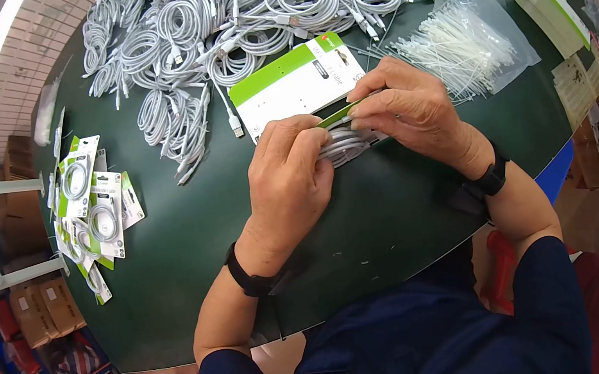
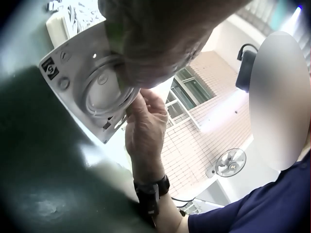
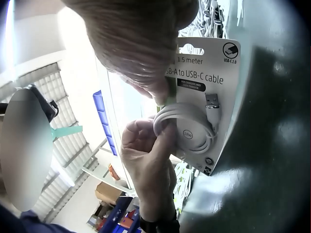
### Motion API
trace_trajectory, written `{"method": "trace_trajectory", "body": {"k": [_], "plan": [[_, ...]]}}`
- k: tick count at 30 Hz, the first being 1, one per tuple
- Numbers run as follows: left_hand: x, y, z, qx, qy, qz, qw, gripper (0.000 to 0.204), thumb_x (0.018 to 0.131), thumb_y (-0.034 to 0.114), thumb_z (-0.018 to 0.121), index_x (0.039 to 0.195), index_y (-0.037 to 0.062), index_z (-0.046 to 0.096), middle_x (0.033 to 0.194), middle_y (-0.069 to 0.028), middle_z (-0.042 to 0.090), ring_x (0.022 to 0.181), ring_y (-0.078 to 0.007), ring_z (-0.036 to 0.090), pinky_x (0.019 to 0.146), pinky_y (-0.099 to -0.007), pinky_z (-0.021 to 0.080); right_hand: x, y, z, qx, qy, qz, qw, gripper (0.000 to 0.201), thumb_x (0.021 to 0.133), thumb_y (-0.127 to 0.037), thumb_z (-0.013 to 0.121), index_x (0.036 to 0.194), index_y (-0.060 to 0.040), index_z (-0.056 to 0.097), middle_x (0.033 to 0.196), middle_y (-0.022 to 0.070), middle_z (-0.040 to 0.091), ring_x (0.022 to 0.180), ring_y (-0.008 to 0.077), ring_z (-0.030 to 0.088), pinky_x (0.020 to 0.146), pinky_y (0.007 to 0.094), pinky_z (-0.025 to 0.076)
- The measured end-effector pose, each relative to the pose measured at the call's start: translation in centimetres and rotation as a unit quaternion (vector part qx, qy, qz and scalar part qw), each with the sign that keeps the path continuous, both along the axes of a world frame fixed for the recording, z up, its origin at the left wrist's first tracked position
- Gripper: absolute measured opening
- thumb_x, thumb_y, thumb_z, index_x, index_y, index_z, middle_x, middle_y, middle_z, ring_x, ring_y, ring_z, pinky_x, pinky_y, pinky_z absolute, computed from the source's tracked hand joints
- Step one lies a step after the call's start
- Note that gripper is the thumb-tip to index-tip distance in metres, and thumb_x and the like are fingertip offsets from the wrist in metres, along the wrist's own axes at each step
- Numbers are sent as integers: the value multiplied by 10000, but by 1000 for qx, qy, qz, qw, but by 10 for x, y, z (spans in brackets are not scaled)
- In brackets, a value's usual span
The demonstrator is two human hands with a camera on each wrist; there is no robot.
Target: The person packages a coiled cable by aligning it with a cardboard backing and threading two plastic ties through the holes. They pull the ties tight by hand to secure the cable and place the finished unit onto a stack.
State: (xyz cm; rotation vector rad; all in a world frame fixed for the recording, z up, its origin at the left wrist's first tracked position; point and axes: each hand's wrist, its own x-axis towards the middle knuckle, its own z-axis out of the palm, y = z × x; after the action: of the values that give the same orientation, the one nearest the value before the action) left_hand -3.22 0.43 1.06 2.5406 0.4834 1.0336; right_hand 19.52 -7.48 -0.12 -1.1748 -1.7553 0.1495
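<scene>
A white and green card point(image 3: 204, 87) printed "USB-A to USB-C cable" is held upright between both hands, with a coiled white cable point(image 3: 182, 119) against its face. In the head view the left hand point(image 1: 287, 169) grips the coil and card from the left side. The right hand point(image 1: 413, 108) pinches the card's top edge at the right, thumb and forefinger together. Seen from the right wrist, the cable's USB plug point(image 3: 212, 102) lies on the card beside the coil. Curled fingers hide part of the card.
Many coiled grey-white cables point(image 1: 231, 16) cover the table's far side. Behind the hands lies a flat card point(image 1: 298, 84). White zip ties point(image 1: 454, 42) spill from a bag at right; more cards point(image 1: 555, 9) stand beyond. Carded cables point(image 1: 91, 198) are piled at left.
</scene>
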Motion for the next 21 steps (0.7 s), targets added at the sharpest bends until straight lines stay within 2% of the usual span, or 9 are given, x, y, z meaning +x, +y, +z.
{"method": "trace_trajectory", "body": {"k": [2, 5, 14, 21], "plan": [[0, 2, 10, -27, 38, -18, 999, 338, 703, -114, 761, 1001, 26, 684, 1054, -133, 723, 947, -330, 708, 813, -406, 579, 1, 0, -1, -4, 4, 2, 1000, 234, 777, -29, 876, 978, -67, 762, 978, 58, 726, 897, 251, 677, 777, 356, 565], [-2, 6, 6, -11, 18, -34, 999, 328, 691, -106, 753, 984, 23, 682, 1052, -134, 727, 936, -333, 710, 800, -404, 581, 3, 0, -2, -6, 7, 9, 1000, 242, 781, -31, 877, 989, -65, 758, 987, 61, 723, 895, 247, 678, 773, 358, 567], [-2, -1, -8, 14, -3, -9, 1000, 328, 683, -144, 684, 972, 11, 674, 1033, -141, 733, 880, -324, 719, 772, -403, 594, 7, -2, -3, -23, -8, 34, 999, 281, 780, 6, 866, 1029, -62, 754, 1025, 79, 708, 903, 246, 694, 748, 336, 590], [-5, 6, -3, 57, -16, 3, 998, 323, 728, -117, 763, 1020, 14, 714, 1040, -129, 760, 909, -316, 747, 819, -402, 610, 6, -2, 1, -8, -15, 31, 999, 287, 768, 25, 863, 1022, -51, 752, 1023, 82, 706, 907, 252, 697, 751, 338, 595]]}}
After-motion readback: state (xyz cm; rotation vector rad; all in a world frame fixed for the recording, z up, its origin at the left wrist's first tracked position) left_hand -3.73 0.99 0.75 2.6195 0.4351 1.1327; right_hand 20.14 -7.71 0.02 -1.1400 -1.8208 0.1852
